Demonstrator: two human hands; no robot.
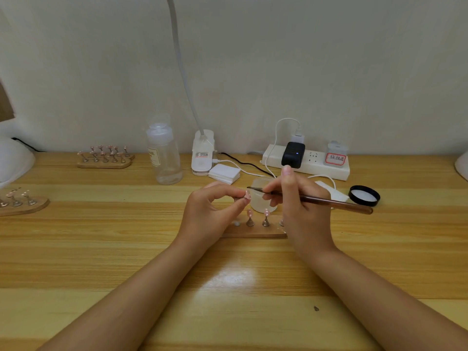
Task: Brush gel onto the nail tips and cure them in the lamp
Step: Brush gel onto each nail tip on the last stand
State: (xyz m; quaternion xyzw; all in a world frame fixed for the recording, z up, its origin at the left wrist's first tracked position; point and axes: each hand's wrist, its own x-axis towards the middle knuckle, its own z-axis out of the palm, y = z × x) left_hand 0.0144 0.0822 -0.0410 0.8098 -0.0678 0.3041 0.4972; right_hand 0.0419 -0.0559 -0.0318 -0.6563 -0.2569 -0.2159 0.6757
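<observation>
Pinching a small pink nail tip point(247, 195) between thumb and fingertips, the left hand point(211, 214) holds it up just above the middle of the wooden worktop point(101, 249), fingers curled round it. The right hand point(301, 211) grips a brown-handled brush point(316, 200) like a pen, and the dark bristle end lies against the nail tip, so the two hands meet there. Just behind them stands a frosted jar point(260, 198), partly hidden by the fingers; its black lid point(364, 195) lies upturned to the right, apart from it.

Below the hands sits a wooden holder strip point(253, 233) with little metal stands; two of them carry pink nail tips point(266, 213), one peg on the left looks bare, and the right end is covered by the right hand.

Along the back edge of the worktop stand a clear plastic bottle point(164, 155), a white clip lamp base point(202, 153) with its neck rising out of view, a stack of white pads point(225, 173), and a white power strip point(306, 163) with a black adapter point(293, 155) plugged in. Two more holders with nail tips rest toward the back left point(105, 155) and at the left edge point(22, 202). A white domed object point(14, 160) shows at the far left edge; I cannot tell what it is
</observation>
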